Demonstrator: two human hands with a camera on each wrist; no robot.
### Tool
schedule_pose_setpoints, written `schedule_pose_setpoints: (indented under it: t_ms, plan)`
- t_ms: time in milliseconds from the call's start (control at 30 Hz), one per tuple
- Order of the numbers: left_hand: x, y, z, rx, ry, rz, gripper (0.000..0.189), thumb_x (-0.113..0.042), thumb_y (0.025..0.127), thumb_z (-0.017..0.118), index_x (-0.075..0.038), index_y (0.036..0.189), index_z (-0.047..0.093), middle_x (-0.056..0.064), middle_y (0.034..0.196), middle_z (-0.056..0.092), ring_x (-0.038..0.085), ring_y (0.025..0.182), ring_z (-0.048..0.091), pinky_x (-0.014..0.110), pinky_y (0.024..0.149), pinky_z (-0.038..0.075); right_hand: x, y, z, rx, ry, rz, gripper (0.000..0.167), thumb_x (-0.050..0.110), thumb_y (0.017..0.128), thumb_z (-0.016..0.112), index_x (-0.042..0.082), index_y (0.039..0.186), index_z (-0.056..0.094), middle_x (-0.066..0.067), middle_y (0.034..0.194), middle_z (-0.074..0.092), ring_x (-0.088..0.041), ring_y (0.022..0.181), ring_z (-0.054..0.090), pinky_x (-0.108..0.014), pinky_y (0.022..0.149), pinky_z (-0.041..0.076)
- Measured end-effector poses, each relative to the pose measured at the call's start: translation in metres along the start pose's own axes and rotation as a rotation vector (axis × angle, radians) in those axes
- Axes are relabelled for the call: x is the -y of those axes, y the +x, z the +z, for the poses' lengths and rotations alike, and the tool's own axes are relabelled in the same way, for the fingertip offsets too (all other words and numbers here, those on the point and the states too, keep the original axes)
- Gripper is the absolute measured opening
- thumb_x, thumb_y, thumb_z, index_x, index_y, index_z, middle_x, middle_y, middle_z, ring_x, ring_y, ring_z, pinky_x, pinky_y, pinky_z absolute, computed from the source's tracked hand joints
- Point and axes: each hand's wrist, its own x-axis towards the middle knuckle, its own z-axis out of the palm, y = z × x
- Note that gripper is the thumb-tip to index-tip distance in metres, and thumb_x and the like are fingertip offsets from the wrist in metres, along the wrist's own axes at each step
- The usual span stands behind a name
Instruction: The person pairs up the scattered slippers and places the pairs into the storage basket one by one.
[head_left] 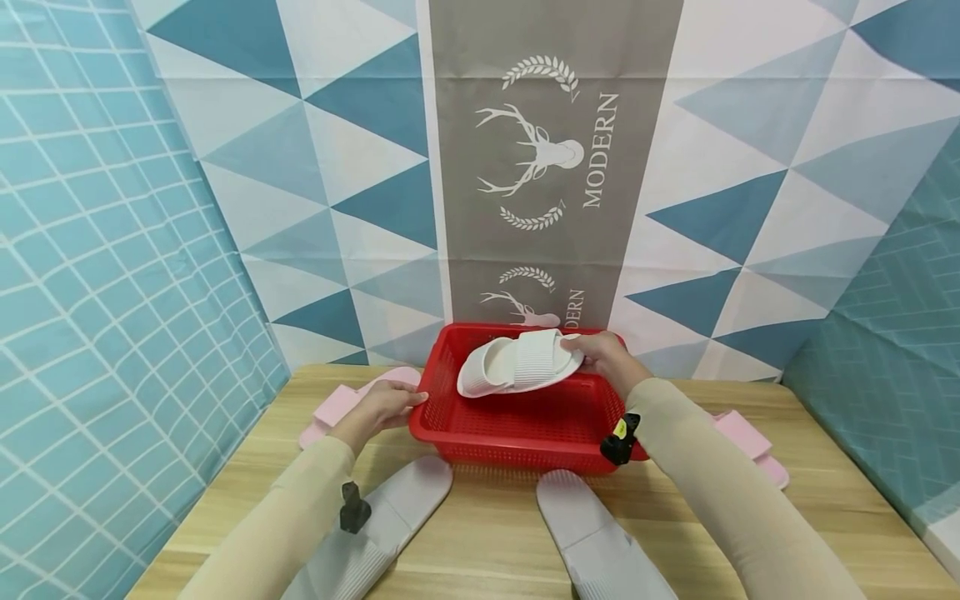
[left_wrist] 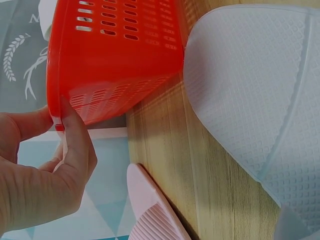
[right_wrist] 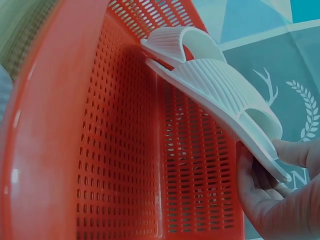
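A pair of white slippers (head_left: pixel 534 360), overlapping, is inside the red plastic basket (head_left: pixel 517 450), tilted over its floor. My right hand (head_left: pixel 606 357) pinches the end of the pair at the basket's back right. In the right wrist view the thumb lies on top of the white slipper (right_wrist: pixel 215 82) and the fingers are beneath its sole. My left hand (head_left: pixel 386 404) grips the basket's left rim; the left wrist view has thumb and fingers on either side of the red rim (left_wrist: pixel 55 85).
Two grey slippers, one at left (head_left: pixel 375 533) and one at right (head_left: pixel 600 542), lie in front of the basket on the wooden table (head_left: pixel 480 542). Pink slippers flank it, at left (head_left: pixel 337 407) and right (head_left: pixel 742 437). A patterned cloth wall (head_left: pixel 360 183) stands right behind.
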Motion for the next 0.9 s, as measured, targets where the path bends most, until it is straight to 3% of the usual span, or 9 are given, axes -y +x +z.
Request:
schedule_pose_setpoints:
  t_ms: [367, 700, 900]
  plan:
    - [0.001, 0.002, 0.001, 0.001, -0.004, -0.008, 0.04, -0.009, 0.093, 0.06, 0.009, 0.127, 0.052, 0.016, 0.108, 0.059, 0.017, 0.082, 0.067, 0.037, 0.085, 0.059, -0.004, 0.003, 0.002, -0.047, -0.054, 0.007, 0.054, 0.019, 0.091, 0.066, 0.002, 0.138, 0.048, -0.017, 0.134, 0.058, -0.029, 0.112, 0.065, -0.038, 0.097, 0.053]
    - [0.0, 0.001, 0.001, -0.001, -0.015, 0.005, 0.038, -0.008, 0.092, 0.06, 0.01, 0.125, 0.053, 0.014, 0.101, 0.06, 0.014, 0.077, 0.066, 0.036, 0.082, 0.059, -0.001, 0.008, 0.002, -0.027, -0.174, -0.028, 0.055, 0.022, 0.091, 0.065, -0.001, 0.137, 0.047, -0.019, 0.131, 0.057, -0.021, 0.088, 0.066, -0.039, 0.098, 0.052]
    - [0.0, -0.002, 0.001, -0.017, -0.023, 0.011, 0.036, -0.007, 0.092, 0.06, 0.01, 0.123, 0.053, 0.012, 0.097, 0.059, 0.012, 0.074, 0.064, 0.033, 0.078, 0.06, 0.001, 0.013, -0.002, 0.0, -0.1, 0.02, 0.066, 0.013, 0.092, 0.062, -0.004, 0.146, 0.028, -0.02, 0.145, 0.044, -0.028, 0.115, 0.058, -0.037, 0.106, 0.047]
